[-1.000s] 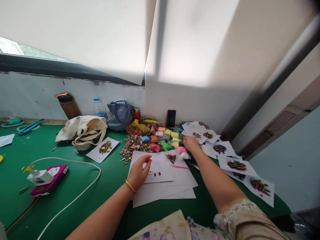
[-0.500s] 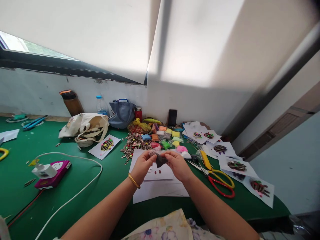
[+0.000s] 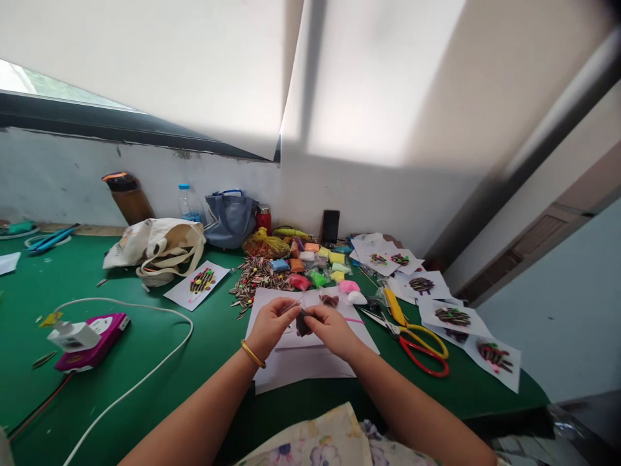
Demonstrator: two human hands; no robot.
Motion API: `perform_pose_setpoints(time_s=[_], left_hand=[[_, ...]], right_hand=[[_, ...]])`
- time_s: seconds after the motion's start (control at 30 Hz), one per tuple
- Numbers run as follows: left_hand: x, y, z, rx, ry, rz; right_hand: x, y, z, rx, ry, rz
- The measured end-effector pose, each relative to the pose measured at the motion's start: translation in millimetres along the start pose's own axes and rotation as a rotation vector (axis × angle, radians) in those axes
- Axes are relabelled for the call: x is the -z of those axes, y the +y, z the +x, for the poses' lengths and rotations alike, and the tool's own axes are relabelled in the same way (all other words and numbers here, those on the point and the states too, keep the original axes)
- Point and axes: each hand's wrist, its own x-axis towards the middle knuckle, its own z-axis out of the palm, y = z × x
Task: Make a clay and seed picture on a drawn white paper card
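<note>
Above the white paper, both hands pinch one small dark packet that looks like modelling clay in clear plastic. My left hand, with a gold bangle at the wrist, grips its thin left edge between thumb and fingers. On the right side my right hand is closed on its dark part. Some brown pieces show on the paper behind the hands, and a pink strip sticks out to the right. Part of the packet is hidden by the fingers.
Striped seeds are heaped behind the paper, next to several colourful clay packets. Scissors and a yellow cutter lie to the right, near seed pictures. A purple power strip and white cable are at left.
The view has shifted slightly to the right. The packet has turned more upright and lower between my hands, uncovering brown pieces and a pink strip on the paper.
</note>
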Motion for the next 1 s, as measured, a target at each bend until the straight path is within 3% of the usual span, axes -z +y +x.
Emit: perform_pose_setpoints(time_s=[0.13, 0.37, 0.5, 0.6, 0.7, 0.83, 1.0], left_hand=[[1.5, -2.3, 0.4, -0.014, -0.068, 0.051], [-1.3, -3.1, -2.9, -0.072, -0.052, 0.085], [0.2, -3.4, -2.3, -0.077, 0.034, 0.053], [2.4, -0.8, -1.8, -0.047, 0.076, 0.021], [5.3, 2.1, -0.9, -0.031, 0.043, 0.014], [9.1, 0.2, 1.2, 0.047, 0.032, 0.010], [8.9, -3.1, 0.2, 0.183, -0.008, -0.025]], right_hand=[[-3.6, 4.1, -6.1, 0.013, 0.026, -0.017], [-8.4, -3.0, -8.9, 0.054, 0.014, 0.015], [-10.1, 1.0, -5.9, 0.021, 0.043, 0.067], [-9.5, 7.3, -2.9, -0.042, 0.056, 0.092], [-6.7, 12.4, -0.2, -0.061, 0.083, 0.155], [-2.2, 16.7, 2.1, -0.038, 0.192, 0.264], [-1.1, 23.7, 2.5, 0.037, 0.324, 0.166]])
